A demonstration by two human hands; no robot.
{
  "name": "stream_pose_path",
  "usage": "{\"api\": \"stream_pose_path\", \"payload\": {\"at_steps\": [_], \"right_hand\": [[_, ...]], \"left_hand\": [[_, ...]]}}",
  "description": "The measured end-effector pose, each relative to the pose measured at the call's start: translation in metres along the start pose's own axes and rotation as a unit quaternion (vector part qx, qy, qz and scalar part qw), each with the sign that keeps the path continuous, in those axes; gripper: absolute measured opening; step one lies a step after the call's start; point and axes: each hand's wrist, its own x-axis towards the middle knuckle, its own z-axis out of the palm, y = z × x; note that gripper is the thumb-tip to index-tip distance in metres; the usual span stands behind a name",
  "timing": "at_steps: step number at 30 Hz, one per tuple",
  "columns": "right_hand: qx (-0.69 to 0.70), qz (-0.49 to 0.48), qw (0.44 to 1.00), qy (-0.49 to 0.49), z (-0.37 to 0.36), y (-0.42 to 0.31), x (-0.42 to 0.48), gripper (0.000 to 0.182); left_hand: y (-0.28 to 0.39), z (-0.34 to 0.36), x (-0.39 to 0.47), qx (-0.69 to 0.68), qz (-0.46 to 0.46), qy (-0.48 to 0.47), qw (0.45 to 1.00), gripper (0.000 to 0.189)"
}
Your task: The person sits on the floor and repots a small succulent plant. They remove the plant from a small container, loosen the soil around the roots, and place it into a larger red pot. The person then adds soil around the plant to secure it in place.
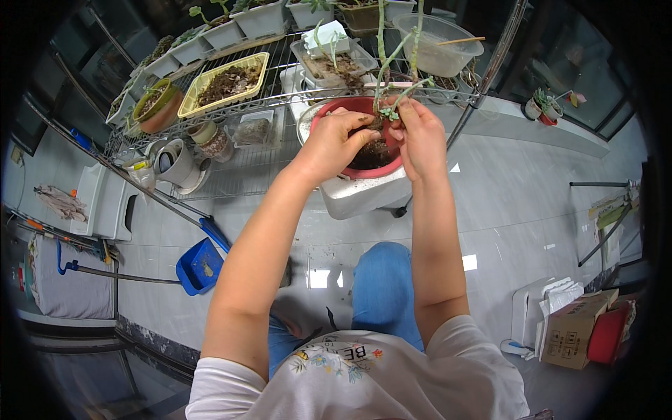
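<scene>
A red plastic basin (388,169) with dark soil in it rests on a white foam box (362,195) in front of the wire shelf. Over the basin's left side, my left hand (338,139) has its thumb and fingers closed around the soil-covered root ball (375,125) of a leggy succulent. My right hand (419,128) pinches a thin green stem near a small leafy rosette (389,113), at the basin's right rim. The long stems (382,52) rise past the shelf's front edge, and their tops are cut off by the picture's upper rim.
On the wire shelf (283,97) stand a yellow tray of soil (185,107), a clear tub with a stick (451,58) and several white planters (262,22). A blue dustpan (197,268) lies at the lower left. A cardboard box (569,333) stands at the lower right.
</scene>
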Motion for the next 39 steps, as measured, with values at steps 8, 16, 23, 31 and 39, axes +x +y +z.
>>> {"api": "stream_pose_path", "payload": {"at_steps": [8,16,23,31,39], "right_hand": [[-0.016,0.017,1.000,-0.019,0.000,-0.001,0.006,0.022],[-0.035,0.054,0.998,-0.025,-0.004,-0.001,0.005,0.022],[0.009,0.064,0.997,-0.041,-0.009,-0.007,0.010,0.025],[0.151,0.044,0.987,-0.014,-0.013,-0.004,0.018,0.021],[0.163,-0.011,0.987,0.012,-0.009,0.003,0.018,0.020]], "left_hand": [[-0.002,-0.015,0.009,0.107,0.122,-0.038,0.986,0.021],[0.003,-0.024,0.018,0.179,0.186,-0.120,0.959,0.014],[0.004,-0.017,0.012,0.132,0.148,-0.088,0.976,0.015],[0.000,-0.019,0.008,-0.292,-0.174,-0.137,0.930,0.027],[-0.010,-0.017,0.003,-0.265,-0.156,-0.074,0.949,0.025]]}}
